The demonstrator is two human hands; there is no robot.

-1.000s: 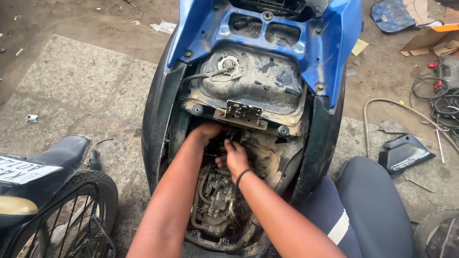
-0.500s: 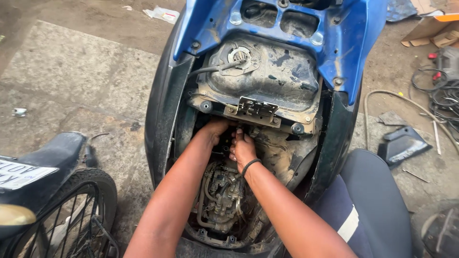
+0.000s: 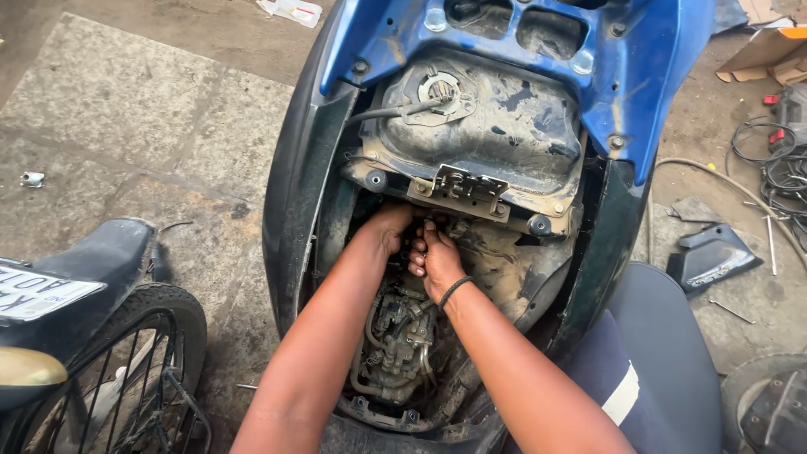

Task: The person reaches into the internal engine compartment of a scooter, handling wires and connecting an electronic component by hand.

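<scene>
Down in the open belly of a blue scooter body (image 3: 656, 76), both hands work close together just below a dirty metal fuel tank (image 3: 496, 126). The left hand (image 3: 388, 225) reaches up under the tank's front edge, its fingers hidden in the dark gap, so I cannot tell whether it is clenched or released. The right hand (image 3: 435, 259), with a black band at the wrist, sits touching the left one, its fingers curled tight around some small part that is too hidden to name. Right above them a latch bracket (image 3: 465, 187) is bolted to the tank's edge, and below the forearms lies the greasy engine (image 3: 399, 340) with its hoses.

At the left edge, a white rectangular number plate (image 3: 38, 290) with dark characters hangs over the spoked wheel (image 3: 101, 378) of a second vehicle. A flat white packet (image 3: 292, 10) with a red patch lies on the stone pavement (image 3: 109, 109) at the top. A torn brown cardboard box (image 3: 769, 52) sits at the top right, near a tangle of black cables (image 3: 777, 168). A loose black plastic panel (image 3: 709, 256) rests on the ground to the right.
</scene>
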